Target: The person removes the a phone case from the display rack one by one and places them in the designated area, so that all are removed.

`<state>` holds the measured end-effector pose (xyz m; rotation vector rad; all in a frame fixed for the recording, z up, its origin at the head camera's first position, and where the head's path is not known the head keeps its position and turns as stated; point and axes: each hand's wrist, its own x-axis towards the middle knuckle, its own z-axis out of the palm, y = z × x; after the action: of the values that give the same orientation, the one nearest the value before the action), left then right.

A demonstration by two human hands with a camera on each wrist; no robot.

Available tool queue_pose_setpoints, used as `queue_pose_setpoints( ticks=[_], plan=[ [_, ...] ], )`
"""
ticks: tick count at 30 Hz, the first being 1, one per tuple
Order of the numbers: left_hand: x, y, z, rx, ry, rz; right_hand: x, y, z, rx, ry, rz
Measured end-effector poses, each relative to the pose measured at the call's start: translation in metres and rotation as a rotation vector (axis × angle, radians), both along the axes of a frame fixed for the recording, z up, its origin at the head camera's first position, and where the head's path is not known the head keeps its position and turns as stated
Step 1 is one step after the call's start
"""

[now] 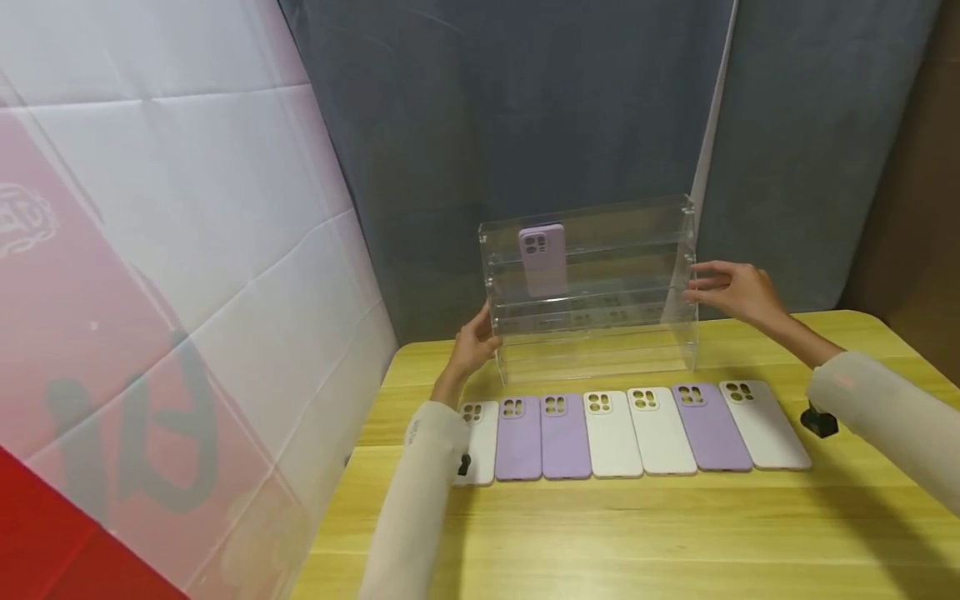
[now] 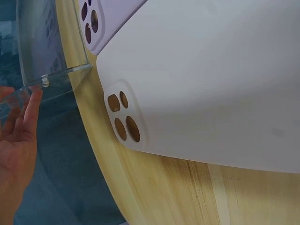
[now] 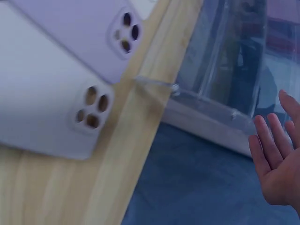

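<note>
A clear acrylic display rack (image 1: 600,333) with several tiers stands at the back of the table. One lilac phone case (image 1: 546,258) leans on an upper tier, left of centre. At the rack's left side, my left hand (image 1: 474,343) holds the side panel, its thumb at the front edge and fingers farther back. My right hand (image 1: 738,292) is at the opposite side, thumb and fingers extended with fingertips right at the panel. In the right wrist view, the fingers (image 3: 274,140) are spread and nearly straight, palm visible, beside the rack's edge.
In front of the rack lies a row of white phone cases (image 1: 615,433) and lilac phone cases (image 1: 517,437), camera cutouts toward the back. The leftmost case is partly hidden by the left sleeve (image 1: 427,483). A white printed sheet (image 1: 225,208) hangs at left, a grey-blue curtain (image 1: 525,108) behind.
</note>
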<state>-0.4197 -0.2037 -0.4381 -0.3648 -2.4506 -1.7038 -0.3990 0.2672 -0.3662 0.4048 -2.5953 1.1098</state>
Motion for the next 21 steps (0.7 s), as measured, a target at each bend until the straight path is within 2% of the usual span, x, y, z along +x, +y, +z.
queue_pose_setpoints(
  ticks=[12, 21],
  plan=[
    [0.003, 0.009, 0.002, -0.026, 0.017, 0.014, -0.017, -0.036, 0.028, -0.03, 0.029, 0.048],
    [0.005, 0.017, 0.0, -0.004, 0.027, -0.002, -0.025, -0.06, 0.037, -0.036, 0.083, 0.062]
  ],
)
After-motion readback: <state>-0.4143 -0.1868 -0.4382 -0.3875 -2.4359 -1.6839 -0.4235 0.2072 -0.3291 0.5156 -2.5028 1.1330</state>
